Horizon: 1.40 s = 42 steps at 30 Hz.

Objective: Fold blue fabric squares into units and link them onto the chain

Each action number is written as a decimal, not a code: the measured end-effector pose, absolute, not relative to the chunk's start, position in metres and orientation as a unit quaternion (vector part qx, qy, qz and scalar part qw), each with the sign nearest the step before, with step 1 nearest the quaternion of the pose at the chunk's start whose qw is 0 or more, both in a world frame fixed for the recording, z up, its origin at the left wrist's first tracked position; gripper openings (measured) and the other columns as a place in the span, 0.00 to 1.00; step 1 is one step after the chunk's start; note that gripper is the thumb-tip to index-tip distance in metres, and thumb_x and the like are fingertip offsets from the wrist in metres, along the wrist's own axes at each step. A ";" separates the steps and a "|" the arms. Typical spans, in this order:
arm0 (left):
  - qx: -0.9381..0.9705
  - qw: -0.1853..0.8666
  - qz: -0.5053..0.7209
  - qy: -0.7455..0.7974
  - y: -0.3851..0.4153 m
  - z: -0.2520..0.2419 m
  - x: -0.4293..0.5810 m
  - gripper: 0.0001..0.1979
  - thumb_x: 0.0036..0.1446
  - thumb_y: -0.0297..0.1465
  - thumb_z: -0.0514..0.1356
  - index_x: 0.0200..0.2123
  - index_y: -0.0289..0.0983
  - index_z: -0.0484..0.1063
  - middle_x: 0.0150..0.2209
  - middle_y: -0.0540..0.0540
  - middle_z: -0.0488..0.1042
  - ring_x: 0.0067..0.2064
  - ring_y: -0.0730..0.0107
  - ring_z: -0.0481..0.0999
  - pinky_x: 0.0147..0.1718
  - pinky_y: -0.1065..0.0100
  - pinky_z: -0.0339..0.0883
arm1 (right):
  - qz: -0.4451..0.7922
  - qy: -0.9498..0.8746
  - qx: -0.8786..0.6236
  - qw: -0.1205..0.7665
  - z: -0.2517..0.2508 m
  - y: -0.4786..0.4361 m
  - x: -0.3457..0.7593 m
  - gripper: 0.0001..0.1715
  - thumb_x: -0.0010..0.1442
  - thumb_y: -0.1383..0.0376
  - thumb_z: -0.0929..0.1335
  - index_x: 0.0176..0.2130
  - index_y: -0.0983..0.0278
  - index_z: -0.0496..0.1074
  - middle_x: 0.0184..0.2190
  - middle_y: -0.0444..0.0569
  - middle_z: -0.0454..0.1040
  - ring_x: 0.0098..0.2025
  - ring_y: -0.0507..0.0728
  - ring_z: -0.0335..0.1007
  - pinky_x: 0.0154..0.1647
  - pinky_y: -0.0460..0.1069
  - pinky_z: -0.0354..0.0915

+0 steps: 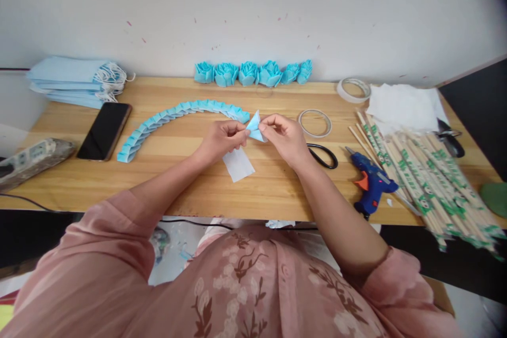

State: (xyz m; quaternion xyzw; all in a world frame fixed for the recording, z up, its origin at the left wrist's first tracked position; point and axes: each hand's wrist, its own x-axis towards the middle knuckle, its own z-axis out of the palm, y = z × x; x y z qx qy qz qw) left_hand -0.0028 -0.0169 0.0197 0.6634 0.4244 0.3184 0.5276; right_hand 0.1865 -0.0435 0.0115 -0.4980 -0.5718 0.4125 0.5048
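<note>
Between my two hands, over the middle of the table, is a folded light-blue piece (256, 125) with a pointed top; it looks like mask fabric. My left hand (223, 140) pinches its left side, and my right hand (283, 134) pinches its right side. Just under my left hand a white rectangular sheet (240, 165) lies on the wood. Behind my hands curves a long arc of overlapping folded blue pieces (174, 112), its right end close to the held piece.
Several blue fabric roses (248, 73) line the wall. A mask stack (75, 79), phone (105, 131) and power strip (37, 161) are left. Right are tape rolls (354, 90), black-handled scissors (322, 156), a blue glue gun (370, 179), wrapped chopsticks (431, 185) and white sheets (404, 105).
</note>
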 end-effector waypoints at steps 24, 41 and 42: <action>0.667 0.529 0.316 0.419 -0.017 0.020 -0.003 0.15 0.56 0.37 0.63 0.22 0.34 0.72 0.19 0.51 0.68 0.20 0.81 0.62 0.20 0.75 0.55 | 0.501 -0.563 -0.449 0.480 0.000 -0.043 0.184 0.33 0.53 0.52 0.76 0.56 0.56 0.71 0.44 0.46 0.80 0.47 0.58 0.76 0.53 0.56 0.70; 0.703 0.519 0.291 0.389 -0.020 0.019 -0.003 0.17 0.56 0.39 0.63 0.21 0.35 0.70 0.19 0.51 0.67 0.21 0.80 0.59 0.21 0.74 0.52 | 0.490 -0.550 -0.476 0.481 0.010 -0.047 0.182 0.25 0.51 0.42 0.74 0.33 0.59 0.75 0.25 0.42 0.71 0.27 0.51 0.62 0.27 0.48 0.62; 0.706 0.520 0.289 0.386 -0.021 0.018 -0.003 0.17 0.55 0.39 0.64 0.21 0.35 0.69 0.19 0.51 0.66 0.21 0.80 0.59 0.21 0.74 0.52 | 0.481 -0.548 -0.482 0.486 0.009 -0.047 0.182 0.25 0.50 0.42 0.75 0.31 0.60 0.74 0.24 0.41 0.69 0.26 0.50 0.60 0.26 0.48 0.60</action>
